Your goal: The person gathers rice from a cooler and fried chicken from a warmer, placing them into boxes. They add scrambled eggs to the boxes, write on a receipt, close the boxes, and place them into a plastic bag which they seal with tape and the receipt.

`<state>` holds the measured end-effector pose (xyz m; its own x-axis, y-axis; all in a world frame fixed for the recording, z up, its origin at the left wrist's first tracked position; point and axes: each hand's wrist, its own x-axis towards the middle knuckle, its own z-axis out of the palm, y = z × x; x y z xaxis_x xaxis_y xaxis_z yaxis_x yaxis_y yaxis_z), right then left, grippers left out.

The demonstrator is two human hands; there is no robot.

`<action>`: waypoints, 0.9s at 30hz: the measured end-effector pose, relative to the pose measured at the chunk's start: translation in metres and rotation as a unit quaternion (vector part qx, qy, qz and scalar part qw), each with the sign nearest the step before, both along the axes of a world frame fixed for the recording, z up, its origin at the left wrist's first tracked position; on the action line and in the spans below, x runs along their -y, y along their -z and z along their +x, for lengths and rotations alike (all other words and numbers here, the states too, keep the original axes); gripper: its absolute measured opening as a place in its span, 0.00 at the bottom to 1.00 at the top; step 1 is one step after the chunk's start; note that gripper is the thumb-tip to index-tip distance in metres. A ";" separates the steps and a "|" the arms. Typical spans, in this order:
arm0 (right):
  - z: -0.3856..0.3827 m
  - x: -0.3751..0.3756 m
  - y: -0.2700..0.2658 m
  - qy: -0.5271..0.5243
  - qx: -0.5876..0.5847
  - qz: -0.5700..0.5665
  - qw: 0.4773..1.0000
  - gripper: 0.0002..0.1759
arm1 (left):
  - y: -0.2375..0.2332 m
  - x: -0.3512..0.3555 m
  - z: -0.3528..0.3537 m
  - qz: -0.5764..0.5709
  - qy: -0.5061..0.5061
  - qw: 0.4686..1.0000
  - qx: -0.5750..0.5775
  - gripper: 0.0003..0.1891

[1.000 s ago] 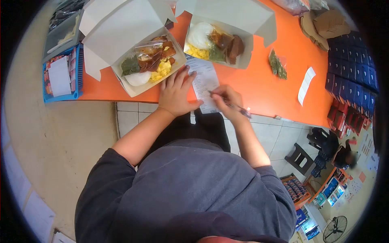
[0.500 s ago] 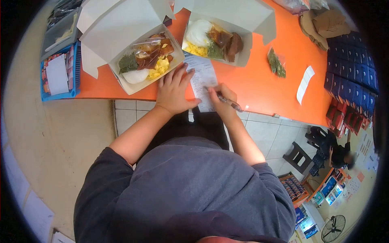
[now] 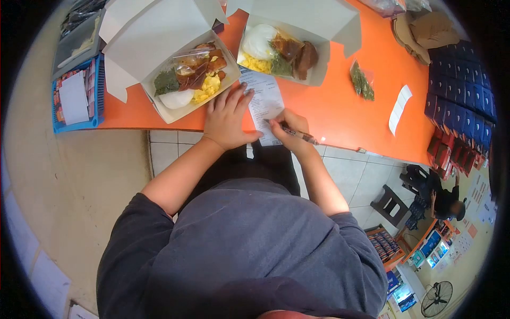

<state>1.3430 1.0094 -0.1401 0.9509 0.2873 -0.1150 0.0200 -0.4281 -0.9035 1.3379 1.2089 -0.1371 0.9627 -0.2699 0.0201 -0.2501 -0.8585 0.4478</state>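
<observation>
A printed white receipt (image 3: 264, 95) lies on the orange table, its lower end at the front edge. My left hand (image 3: 228, 119) rests flat with fingers spread, along the receipt's left side. In my right hand (image 3: 294, 130) is a pen (image 3: 298, 134), its tip on the lower part of the receipt. Just beyond my left hand stands an open white meal box (image 3: 178, 115) with rice, scrambled egg, dark meat and green leaves. A second open meal box (image 3: 317, 76) with similar food sits past the top of the receipt.
Right of the boxes lie a clear packet of green leaves (image 3: 362, 82) and a white paper strip (image 3: 399, 110). Stacked blue boxes (image 3: 459, 80) line the table's right end. A blue basket (image 3: 94, 114) stands at the left. Another person (image 3: 445, 196) is in the background at right.
My right hand and the pen have shifted slightly left and down the receipt. My left hand stays in place.
</observation>
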 end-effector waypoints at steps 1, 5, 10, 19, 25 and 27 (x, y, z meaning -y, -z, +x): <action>0.000 -0.001 0.000 0.009 0.010 -0.002 1.000 0.10 | 0.000 0.000 0.000 0.000 0.000 1.000 0.000 0.49; -0.001 -0.003 0.007 0.042 0.026 0.052 0.997 0.10 | -0.004 0.000 0.000 -0.004 -0.003 1.000 -0.018 0.47; 0.000 0.008 0.008 0.002 0.020 0.043 0.999 0.10 | -0.002 0.000 0.000 -0.003 -0.003 1.000 -0.013 0.47; 0.003 0.006 0.000 0.028 -0.045 0.086 0.995 0.09 | -0.002 0.000 -0.002 -0.010 -0.008 1.000 -0.023 0.47; 0.011 0.007 -0.030 -0.177 0.142 -0.100 0.969 0.08 | -0.003 0.000 -0.003 0.013 -0.003 1.000 -0.003 0.47; 0.011 0.013 -0.039 -0.250 0.193 -0.120 0.941 0.09 | 0.001 0.001 -0.002 -0.004 -0.015 1.000 0.020 0.46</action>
